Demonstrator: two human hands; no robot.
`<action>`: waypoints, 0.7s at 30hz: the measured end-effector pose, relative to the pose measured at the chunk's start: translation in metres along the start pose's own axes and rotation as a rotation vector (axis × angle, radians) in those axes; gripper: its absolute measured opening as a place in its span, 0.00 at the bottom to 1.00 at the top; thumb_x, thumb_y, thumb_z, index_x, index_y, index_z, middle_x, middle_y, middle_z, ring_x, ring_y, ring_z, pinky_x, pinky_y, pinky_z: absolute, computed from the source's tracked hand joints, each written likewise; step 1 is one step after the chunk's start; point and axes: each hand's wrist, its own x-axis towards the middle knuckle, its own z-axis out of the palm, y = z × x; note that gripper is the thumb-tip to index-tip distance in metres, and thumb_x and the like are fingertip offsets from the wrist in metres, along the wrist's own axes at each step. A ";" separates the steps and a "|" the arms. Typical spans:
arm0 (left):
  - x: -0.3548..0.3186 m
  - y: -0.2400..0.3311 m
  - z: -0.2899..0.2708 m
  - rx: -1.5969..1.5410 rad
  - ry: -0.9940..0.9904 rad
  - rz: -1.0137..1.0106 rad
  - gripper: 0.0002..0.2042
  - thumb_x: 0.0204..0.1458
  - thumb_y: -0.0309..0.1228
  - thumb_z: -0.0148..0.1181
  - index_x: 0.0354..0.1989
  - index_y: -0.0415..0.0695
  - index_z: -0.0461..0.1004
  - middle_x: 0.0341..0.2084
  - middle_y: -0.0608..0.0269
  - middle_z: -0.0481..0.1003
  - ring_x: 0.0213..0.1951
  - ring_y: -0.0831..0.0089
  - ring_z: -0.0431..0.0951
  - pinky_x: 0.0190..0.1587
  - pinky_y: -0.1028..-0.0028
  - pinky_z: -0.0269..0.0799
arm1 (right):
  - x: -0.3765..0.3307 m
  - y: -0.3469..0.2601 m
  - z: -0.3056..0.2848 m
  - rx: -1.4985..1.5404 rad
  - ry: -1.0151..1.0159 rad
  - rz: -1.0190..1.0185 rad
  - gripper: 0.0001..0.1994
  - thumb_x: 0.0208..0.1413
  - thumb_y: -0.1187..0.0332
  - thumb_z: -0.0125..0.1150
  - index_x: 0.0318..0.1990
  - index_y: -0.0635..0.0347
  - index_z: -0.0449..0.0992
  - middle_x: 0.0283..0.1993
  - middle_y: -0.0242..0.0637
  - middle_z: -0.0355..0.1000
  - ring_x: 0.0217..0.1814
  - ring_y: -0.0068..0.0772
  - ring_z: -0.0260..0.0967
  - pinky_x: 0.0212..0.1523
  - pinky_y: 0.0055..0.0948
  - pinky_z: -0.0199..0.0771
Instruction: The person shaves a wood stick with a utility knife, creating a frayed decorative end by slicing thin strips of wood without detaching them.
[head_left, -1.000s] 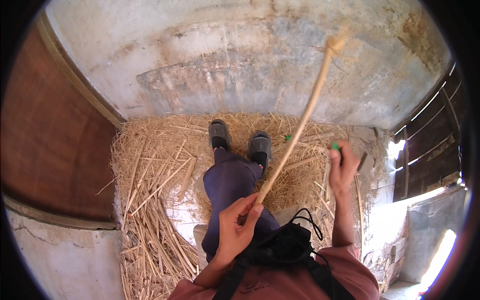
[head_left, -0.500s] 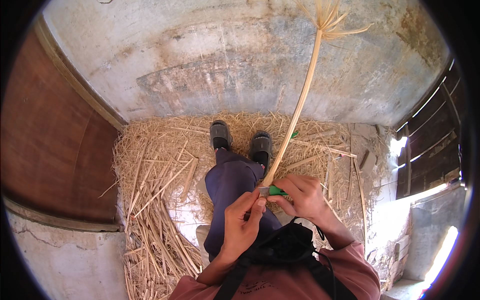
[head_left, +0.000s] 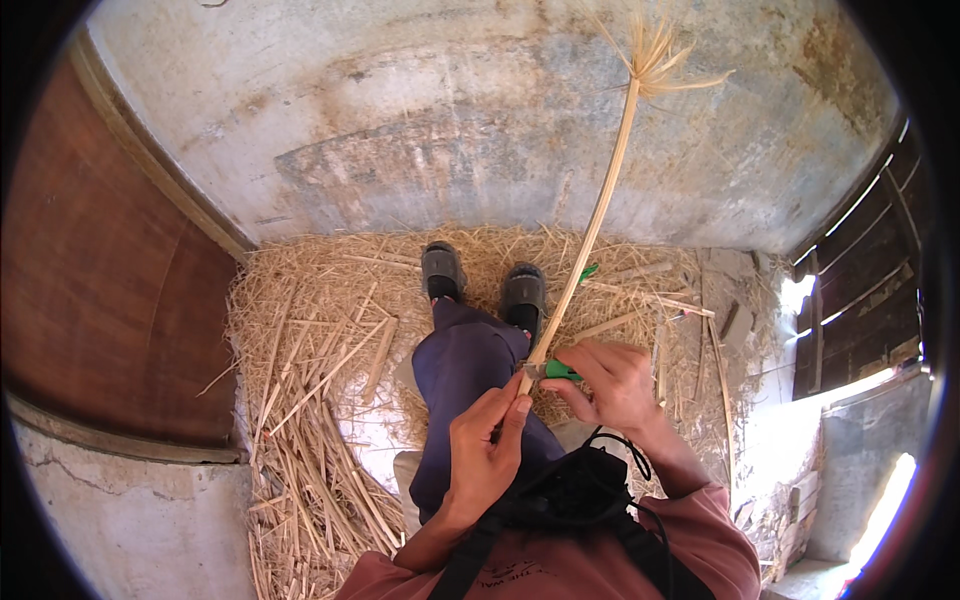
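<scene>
Straw stalk [head_left: 590, 230], long and pale, runs from the person's lap up and away toward the grey wall [head_left: 480, 120], ending in a frayed, splayed tip high against it. Its lower end sits between both hands over the purple-trousered legs [head_left: 465, 370]. The left hand [head_left: 490, 445] pinches the base of the stalk between thumb and fingers, closed on it. The right hand [head_left: 610, 380] is curled around a small green-handled tool [head_left: 558, 370], whose tip meets the stalk just beside the left fingertips; what kind of tool it is cannot be told. Two dark sandals [head_left: 485, 280] rest on a bed of loose straw [head_left: 310, 370] that covers the floor up to the wall. A brown wooden panel [head_left: 110, 290] stands at the left, and dark wooden slats [head_left: 860, 290] at the right let in bright light.
</scene>
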 end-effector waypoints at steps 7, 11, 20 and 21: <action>0.001 0.001 -0.004 0.014 -0.011 -0.031 0.16 0.70 0.21 0.62 0.65 0.36 0.81 0.26 0.61 0.69 0.27 0.76 0.67 0.30 0.72 0.63 | 0.003 0.000 0.001 -0.017 -0.017 0.002 0.15 0.57 0.54 0.79 0.40 0.53 0.83 0.30 0.28 0.73 0.26 0.32 0.77 0.25 0.33 0.74; -0.002 -0.005 -0.009 0.070 -0.022 -0.027 0.16 0.71 0.23 0.62 0.65 0.36 0.81 0.24 0.62 0.68 0.26 0.76 0.66 0.29 0.71 0.63 | -0.006 0.017 0.020 0.012 0.107 -0.011 0.14 0.62 0.57 0.76 0.44 0.57 0.85 0.25 0.31 0.73 0.24 0.39 0.77 0.26 0.38 0.75; -0.014 -0.011 -0.027 -0.182 -0.154 -0.283 0.15 0.76 0.30 0.56 0.64 0.35 0.79 0.24 0.71 0.68 0.24 0.85 0.64 0.27 0.78 0.60 | -0.044 0.106 -0.003 0.134 0.286 0.618 0.16 0.78 0.55 0.57 0.45 0.59 0.80 0.24 0.26 0.67 0.26 0.21 0.61 0.27 0.29 0.59; -0.010 -0.015 -0.028 -0.246 -0.184 -0.309 0.17 0.77 0.32 0.54 0.67 0.36 0.78 0.24 0.73 0.68 0.23 0.88 0.64 0.26 0.80 0.59 | -0.041 0.093 0.000 0.181 0.272 0.578 0.15 0.77 0.56 0.58 0.46 0.59 0.80 0.25 0.26 0.67 0.26 0.20 0.61 0.28 0.29 0.60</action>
